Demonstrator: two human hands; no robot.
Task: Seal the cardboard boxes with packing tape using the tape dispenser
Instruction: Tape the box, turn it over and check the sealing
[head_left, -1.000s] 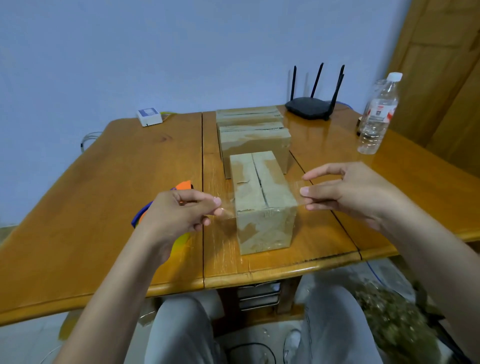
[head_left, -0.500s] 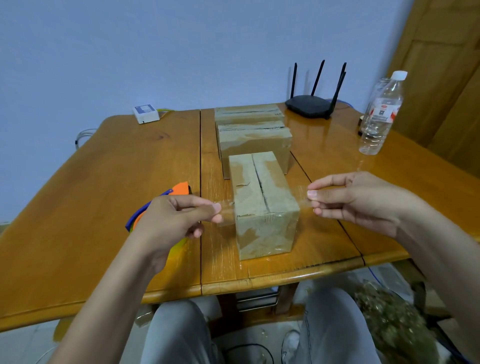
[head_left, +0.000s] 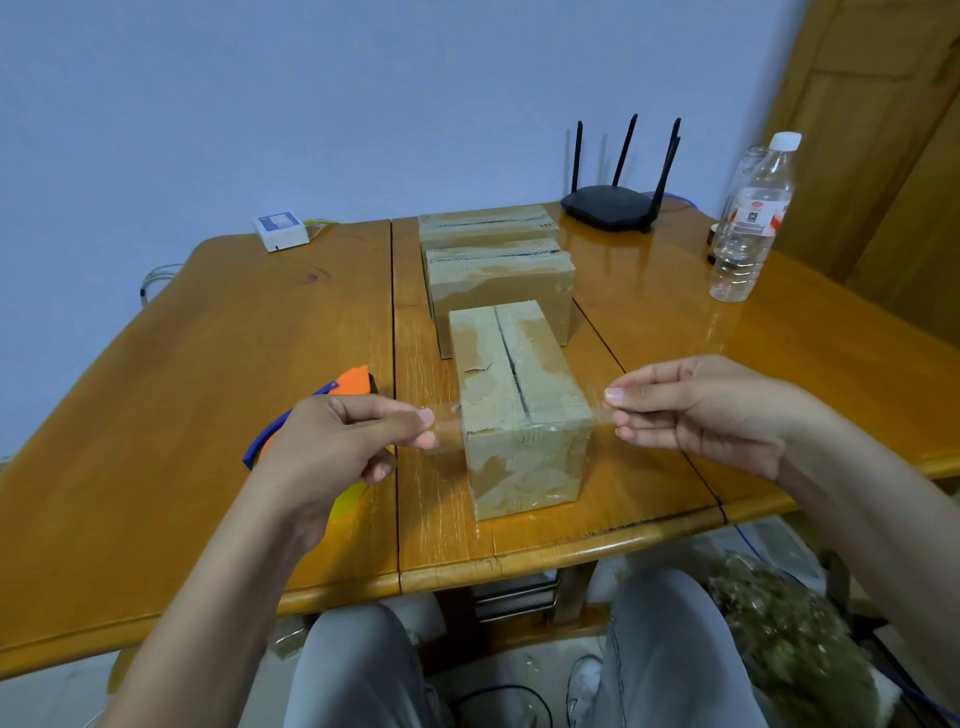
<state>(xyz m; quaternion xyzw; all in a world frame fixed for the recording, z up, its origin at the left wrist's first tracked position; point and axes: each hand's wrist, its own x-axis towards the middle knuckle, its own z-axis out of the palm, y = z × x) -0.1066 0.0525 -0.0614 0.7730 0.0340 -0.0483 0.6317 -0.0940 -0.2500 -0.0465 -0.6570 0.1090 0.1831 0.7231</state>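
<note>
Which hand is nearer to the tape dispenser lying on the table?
Left. The left hand sits directly over the orange and blue tape dispenser, partly hiding it. The right hand is across the nearest cardboard box, on its far side.

Setting: a room in a home, used as an informal workspace. Evidence: glossy orange-brown wooden drop-leaf tabletop (head_left: 208, 374) against a plain pale blue wall (head_left: 311, 104); black four-antenna wireless router (head_left: 613, 205) at far edge; clear plastic water bottle (head_left: 753, 218) far right; panelled wooden door (head_left: 883, 130) at right.
</note>
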